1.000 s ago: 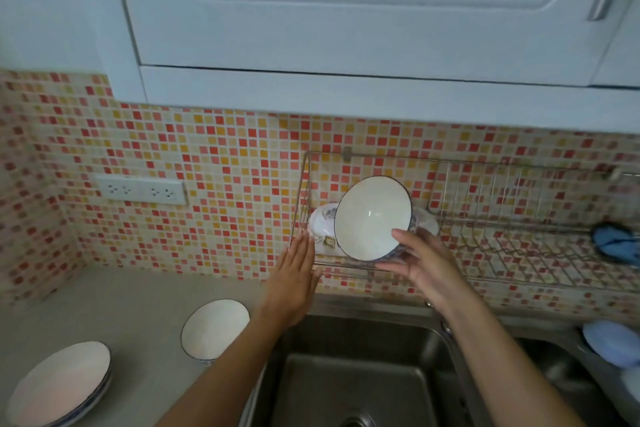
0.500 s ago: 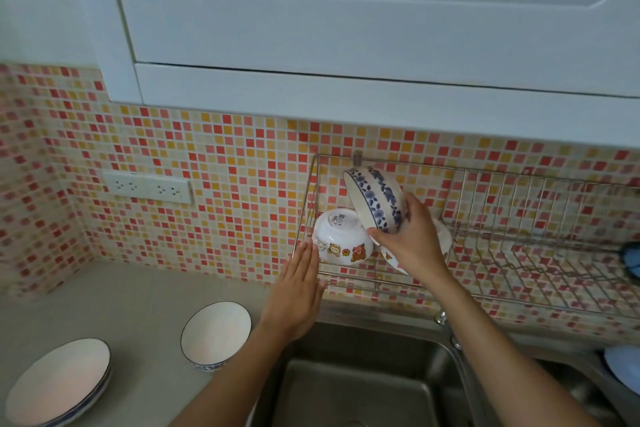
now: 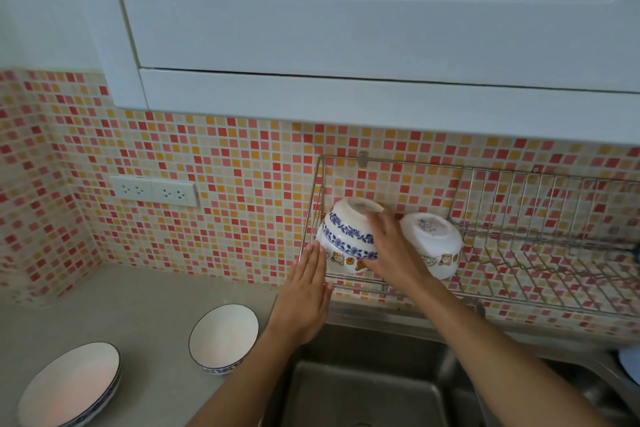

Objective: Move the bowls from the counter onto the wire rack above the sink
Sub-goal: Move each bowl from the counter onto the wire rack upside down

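**Blue-patterned bowl upside down on the rack**

The blue-patterned bowl (image 3: 348,234) is white with two bands of blue flower print round its outer wall; it is turned foot-up and sits over a cartoon-printed bowl (image 3: 341,260) at the left end of the wire rack (image 3: 540,204). Only the lower wall of the under bowl shows, with small animal figures along it. The right hand (image 3: 389,250) lies on the right side of the blue-patterned bowl, fingers spread over its wall and foot, holding it. The left hand (image 3: 306,291) is flat with fingers straight and together, holding nothing; its fingertips reach the rack's left front corner, just beside the lower left of the stacked bowls, and contact with them cannot be judged.

Just right of the right hand, a second cartoon-printed bowl (image 3: 433,243) rests foot-up and tilted in the rack, with a label on its base. Further right of that hand the rack's wires hold nothing visible.

Below and left of the left hand, on the counter (image 3: 114,308), a blue-rimmed bowl (image 3: 223,338) stands upright with nothing in it. Further left, plates (image 3: 69,386) lie stacked near the frame edge. Under both forearms is the steel sink (image 3: 374,388).
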Available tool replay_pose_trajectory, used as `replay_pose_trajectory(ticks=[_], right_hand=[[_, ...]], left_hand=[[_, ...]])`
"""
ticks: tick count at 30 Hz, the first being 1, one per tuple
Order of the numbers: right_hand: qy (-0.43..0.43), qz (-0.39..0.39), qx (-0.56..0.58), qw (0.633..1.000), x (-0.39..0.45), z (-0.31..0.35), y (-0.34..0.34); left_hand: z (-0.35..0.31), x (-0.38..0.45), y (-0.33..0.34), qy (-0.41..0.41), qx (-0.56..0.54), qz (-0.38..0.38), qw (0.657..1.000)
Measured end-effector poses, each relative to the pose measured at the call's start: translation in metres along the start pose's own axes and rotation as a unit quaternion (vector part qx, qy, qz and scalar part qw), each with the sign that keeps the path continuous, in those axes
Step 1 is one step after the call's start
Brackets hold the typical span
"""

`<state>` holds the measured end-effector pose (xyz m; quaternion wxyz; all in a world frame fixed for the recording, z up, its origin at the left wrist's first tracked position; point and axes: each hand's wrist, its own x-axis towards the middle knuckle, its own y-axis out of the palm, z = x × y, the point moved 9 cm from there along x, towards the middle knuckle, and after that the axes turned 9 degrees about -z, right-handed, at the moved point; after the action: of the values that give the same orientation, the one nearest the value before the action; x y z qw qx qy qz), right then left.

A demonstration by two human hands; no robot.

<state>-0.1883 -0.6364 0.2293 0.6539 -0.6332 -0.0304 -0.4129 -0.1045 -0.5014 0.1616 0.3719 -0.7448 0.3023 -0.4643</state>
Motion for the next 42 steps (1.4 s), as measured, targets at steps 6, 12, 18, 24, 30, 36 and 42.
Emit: replay_pose_trajectory(ticks=[6,12,18,24,30,36,42], right_hand=[[-0.065,0.064,-0.062,0.994,0.006,0.011,0.016],[-0.064,0.09,-0.059,0.992,0.005,0.009,0.022],[-0.021,0.122,0.02,0.992,0.0,0.002,0.021],[0.042,0.034,0.084,0.995,-0.021,-0.021,-0.018],[0.129,-0.056,-0.092,0.986,-0.067,-0.09,-0.043],[0.171,-0.03,-0.141,0.975,-0.086,-0.103,-0.033],[0.183,0.096,-0.088,0.975,-0.077,-0.109,-0.018]], left_hand=[[0.0,0.0,0.001,-0.003,0.004,0.0,1.0],[0.0,0.001,0.004,-0.008,-0.001,0.004,1.0],[-0.008,0.007,-0.001,-0.032,0.062,0.027,0.997],[-0.04,0.031,0.004,0.045,0.066,0.044,0.996],[-0.043,0.05,0.02,0.052,0.073,0.046,0.995],[-0.04,0.055,0.027,0.054,0.07,0.032,0.996],[-0.041,0.055,0.024,0.047,0.061,0.028,0.997]])
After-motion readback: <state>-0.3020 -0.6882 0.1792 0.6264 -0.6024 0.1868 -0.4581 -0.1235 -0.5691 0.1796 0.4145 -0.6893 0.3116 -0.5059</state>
